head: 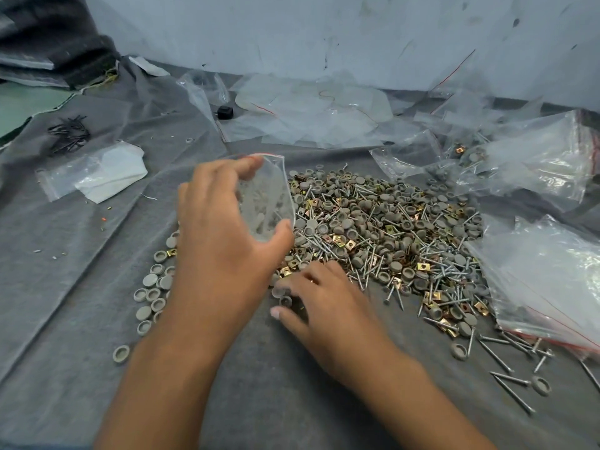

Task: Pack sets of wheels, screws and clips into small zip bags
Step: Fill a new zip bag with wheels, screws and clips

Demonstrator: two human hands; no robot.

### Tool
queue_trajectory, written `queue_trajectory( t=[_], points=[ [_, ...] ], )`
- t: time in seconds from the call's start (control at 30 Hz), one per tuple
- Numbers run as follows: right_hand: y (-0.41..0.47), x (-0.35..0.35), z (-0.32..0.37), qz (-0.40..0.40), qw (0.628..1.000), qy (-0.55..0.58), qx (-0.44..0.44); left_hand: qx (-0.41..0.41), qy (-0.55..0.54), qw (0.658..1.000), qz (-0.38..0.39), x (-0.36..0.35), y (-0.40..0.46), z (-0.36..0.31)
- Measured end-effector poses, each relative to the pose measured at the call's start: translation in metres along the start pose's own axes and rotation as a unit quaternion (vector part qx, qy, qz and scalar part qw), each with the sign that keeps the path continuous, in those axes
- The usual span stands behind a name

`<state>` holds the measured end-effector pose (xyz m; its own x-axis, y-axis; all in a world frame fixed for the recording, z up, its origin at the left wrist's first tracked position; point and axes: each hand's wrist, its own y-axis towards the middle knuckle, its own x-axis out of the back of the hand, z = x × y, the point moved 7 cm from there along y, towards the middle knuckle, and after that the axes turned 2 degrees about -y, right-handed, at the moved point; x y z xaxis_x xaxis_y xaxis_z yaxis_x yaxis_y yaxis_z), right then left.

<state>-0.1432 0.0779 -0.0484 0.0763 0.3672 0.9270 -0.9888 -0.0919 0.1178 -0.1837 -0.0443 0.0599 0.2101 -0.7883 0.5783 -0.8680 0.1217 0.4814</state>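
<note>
My left hand (220,235) holds a small clear zip bag (268,196) with a red seal line, pinched between fingers at the top and thumb below, its mouth spread toward the pile. A few grey parts show inside it. My right hand (321,297) rests low on the grey cloth at the near edge of the big heap (389,235) of grey round wheels, silver screws and gold square clips. Its fingers are curled over a few pieces; what they hold is hidden. A row of loose grey wheels (152,293) lies left of my left forearm.
Stacks of empty zip bags (545,284) lie at the right, with filled bags (532,164) behind them. Crumpled plastic sheets (311,115) cover the back. A flat bag with white paper (97,173) and a bunch of dark screws (68,134) sit at the left. Loose screws (506,368) scatter front right.
</note>
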Motion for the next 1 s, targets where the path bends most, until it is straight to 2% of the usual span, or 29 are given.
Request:
queue_trajectory(
  t=[0.07,0.13,0.23,0.3,0.37,0.43,0.47,0.57,0.67,0.7,0.77,0.8,0.87,1.0],
  points=[
    [0.001,0.002,0.007,-0.030,0.999,-0.032,0.008,-0.005,-0.001,1.000,0.005,-0.003,-0.001,-0.001],
    [0.000,0.002,0.008,-0.027,0.999,-0.040,0.016,-0.007,0.003,1.000,0.009,-0.004,-0.001,-0.001],
    [-0.005,0.014,0.001,-0.055,0.996,0.072,0.007,-0.018,0.013,0.999,0.027,-0.009,-0.001,0.001],
    [-0.010,0.047,-0.006,-0.173,0.970,0.172,0.004,-0.037,0.022,0.998,0.042,-0.014,-0.002,-0.001],
    [-0.019,0.086,-0.007,-0.319,0.928,0.187,0.038,-0.059,0.031,0.996,0.063,-0.019,-0.004,-0.004],
    [-0.024,0.108,0.001,-0.395,0.896,0.179,0.093,-0.086,0.041,0.991,0.090,-0.027,-0.007,-0.009],
    [-0.023,0.111,0.004,-0.399,0.894,0.171,0.113,-0.096,0.044,0.989,0.104,-0.031,-0.008,-0.012],
    [-0.013,0.103,0.003,-0.340,0.921,0.168,0.094,-0.097,0.039,0.988,0.113,-0.034,-0.008,-0.015],
    [-0.013,0.098,-0.019,-0.324,0.928,0.182,0.031,-0.066,0.034,0.994,0.077,-0.026,-0.004,-0.011],
    [-0.010,0.090,-0.030,-0.283,0.944,0.170,-0.001,-0.055,0.026,0.996,0.060,-0.022,-0.003,-0.009],
    [-0.002,0.059,-0.047,-0.121,0.981,0.141,-0.061,-0.033,0.007,0.999,0.030,-0.014,0.000,-0.006],
    [-0.001,0.043,-0.051,-0.044,0.989,0.115,-0.076,-0.024,0.001,0.999,0.021,-0.012,0.001,-0.005],
    [-0.003,0.023,-0.051,0.037,0.996,0.054,-0.064,-0.015,0.000,1.000,0.019,-0.011,0.002,-0.004],
    [-0.004,0.022,-0.047,0.025,0.999,-0.007,-0.032,-0.023,-0.002,0.999,0.022,-0.012,0.001,-0.005]
  ],
)
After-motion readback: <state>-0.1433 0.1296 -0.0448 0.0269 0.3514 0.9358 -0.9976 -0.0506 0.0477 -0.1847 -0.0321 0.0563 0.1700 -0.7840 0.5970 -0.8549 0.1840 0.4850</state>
